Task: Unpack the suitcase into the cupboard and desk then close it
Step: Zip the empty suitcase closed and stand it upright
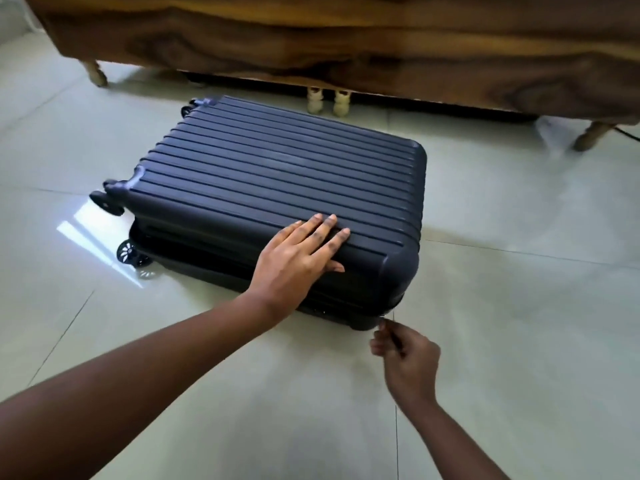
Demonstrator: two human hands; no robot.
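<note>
The suitcase (277, 188) is a dark navy hard shell with raised ribs running along its lid. It lies flat on the pale, glossy tiled floor (519, 306), lid down over the base, with a dark seam showing between the 2 halves along the near side. Its wheels (130, 254) stick out at the left end; I can make out 3 sets, 1 with a spoked hub close to the floor. The corners are rounded, and the near right corner is smooth without ribs.

Just behind the case stands a wooden piece of furniture (346, 39) with strong grain, raised on short pale legs (327, 102), 2 of them close to the far edge of the case.

The left hand (298, 258) rests on top of the lid near its front edge, toward the right end. The palm is down, the 4 fingers are straight and spread across the ribs, and the thumb hangs over the front face. The bare forearm reaches in from the lower left.

The right hand (403, 355) is low, just off the near right corner of the case, close to the floor. Its fingers are curled and pinch a thin zipper pull (384, 322) at the seam by that corner. The pull itself is small and a little blurred. The right forearm comes up from the bottom right.
</note>
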